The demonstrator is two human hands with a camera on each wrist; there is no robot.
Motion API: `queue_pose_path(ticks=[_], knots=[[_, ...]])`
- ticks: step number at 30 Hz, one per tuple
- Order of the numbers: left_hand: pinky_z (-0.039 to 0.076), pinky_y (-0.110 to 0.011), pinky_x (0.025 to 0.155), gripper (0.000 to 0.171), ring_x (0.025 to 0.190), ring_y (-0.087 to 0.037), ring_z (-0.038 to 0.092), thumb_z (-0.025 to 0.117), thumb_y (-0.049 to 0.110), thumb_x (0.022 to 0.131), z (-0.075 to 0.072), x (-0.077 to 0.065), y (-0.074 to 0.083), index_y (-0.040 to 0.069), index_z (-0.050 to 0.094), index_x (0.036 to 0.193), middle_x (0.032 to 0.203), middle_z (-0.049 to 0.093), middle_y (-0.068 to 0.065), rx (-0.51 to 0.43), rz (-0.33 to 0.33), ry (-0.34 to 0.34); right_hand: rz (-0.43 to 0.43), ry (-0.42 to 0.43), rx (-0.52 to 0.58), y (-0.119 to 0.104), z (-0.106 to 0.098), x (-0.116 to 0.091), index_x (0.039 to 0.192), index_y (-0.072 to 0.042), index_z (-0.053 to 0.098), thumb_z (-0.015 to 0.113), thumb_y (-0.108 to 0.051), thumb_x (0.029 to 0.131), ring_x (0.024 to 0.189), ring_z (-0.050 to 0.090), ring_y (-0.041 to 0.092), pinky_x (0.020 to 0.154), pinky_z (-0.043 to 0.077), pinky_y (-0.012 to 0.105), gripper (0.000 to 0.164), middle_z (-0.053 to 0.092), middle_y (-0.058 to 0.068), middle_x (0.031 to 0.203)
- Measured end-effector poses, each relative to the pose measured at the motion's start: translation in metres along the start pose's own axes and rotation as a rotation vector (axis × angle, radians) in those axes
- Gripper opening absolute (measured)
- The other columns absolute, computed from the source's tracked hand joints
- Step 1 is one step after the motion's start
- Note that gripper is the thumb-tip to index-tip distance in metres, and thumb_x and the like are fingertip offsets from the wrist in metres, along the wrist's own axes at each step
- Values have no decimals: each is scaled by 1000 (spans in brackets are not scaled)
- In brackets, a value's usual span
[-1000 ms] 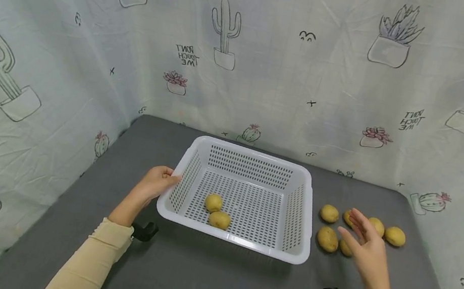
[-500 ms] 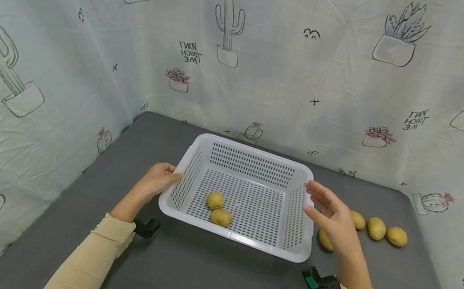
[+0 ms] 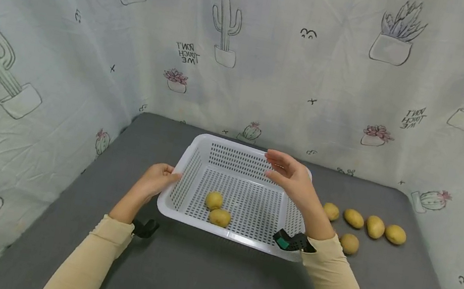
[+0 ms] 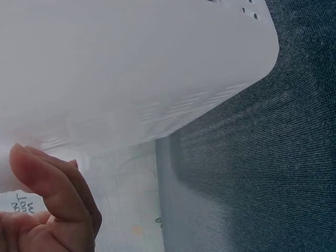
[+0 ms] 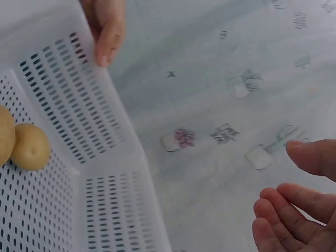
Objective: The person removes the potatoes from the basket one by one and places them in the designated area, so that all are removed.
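Observation:
My left hand (image 3: 154,182) grips the left rim of a white perforated plastic basket (image 3: 253,209), thumb over the edge. The left wrist view shows its curled fingers (image 4: 58,194) against the basket's outer wall (image 4: 131,58). Two yellow potatoes, one farther back (image 3: 214,200) and one nearer (image 3: 219,217), lie touching on the basket floor, left of its middle. Over the basket's back right part hovers my right hand (image 3: 295,180). In the right wrist view this hand (image 5: 302,210) holds nothing, thumb apart from loosely bent fingers.
Right of the basket, several potatoes (image 3: 353,218) lie on the dark grey table cloth (image 3: 208,284); my right forearm may hide part of that group. A pale curtain (image 3: 259,93) with cactus drawings hangs behind the table and along both sides.
My right hand has moved left and up, from above the loose potatoes, past the basket's right rim, to over its back right part. The left hand keeps its grip; both potatoes inside stay put.

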State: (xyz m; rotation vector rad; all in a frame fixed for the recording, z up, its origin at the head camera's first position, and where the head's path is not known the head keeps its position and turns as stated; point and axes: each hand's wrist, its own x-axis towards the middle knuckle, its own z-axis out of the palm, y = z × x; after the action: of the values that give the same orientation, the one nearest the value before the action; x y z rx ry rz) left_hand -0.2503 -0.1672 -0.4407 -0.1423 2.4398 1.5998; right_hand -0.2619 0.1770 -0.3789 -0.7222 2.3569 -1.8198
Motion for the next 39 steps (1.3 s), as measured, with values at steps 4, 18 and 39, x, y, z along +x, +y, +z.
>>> queue_pose_path(ticks=[4, 18, 39], knots=[[53, -33, 68, 36, 81, -21, 66, 53, 18, 97, 0, -2, -3, -10, 50, 118, 104, 65, -24, 1, -22, -5, 36, -72, -11, 11, 16, 22, 140, 0, 41, 60, -10, 93, 132, 41, 33, 110, 32, 44, 51, 45, 19, 141], [54, -33, 67, 37, 82, -22, 67, 52, 19, 97, 0, 2, 0, -10, 49, 120, 106, 64, -26, -7, -9, -13, 170, -221, -109, 39, 56, 54, 136, -1, 47, 62, -12, 92, 127, 46, 35, 102, 42, 43, 49, 49, 20, 138], [52, -32, 68, 37, 82, -20, 65, 53, 18, 97, 0, 8, 0, -11, 49, 120, 104, 65, -25, 3, -12, -4, 237, -525, -238, 78, 78, 67, 135, -4, 51, 69, -13, 85, 127, 50, 27, 105, 38, 42, 53, 54, 10, 137]])
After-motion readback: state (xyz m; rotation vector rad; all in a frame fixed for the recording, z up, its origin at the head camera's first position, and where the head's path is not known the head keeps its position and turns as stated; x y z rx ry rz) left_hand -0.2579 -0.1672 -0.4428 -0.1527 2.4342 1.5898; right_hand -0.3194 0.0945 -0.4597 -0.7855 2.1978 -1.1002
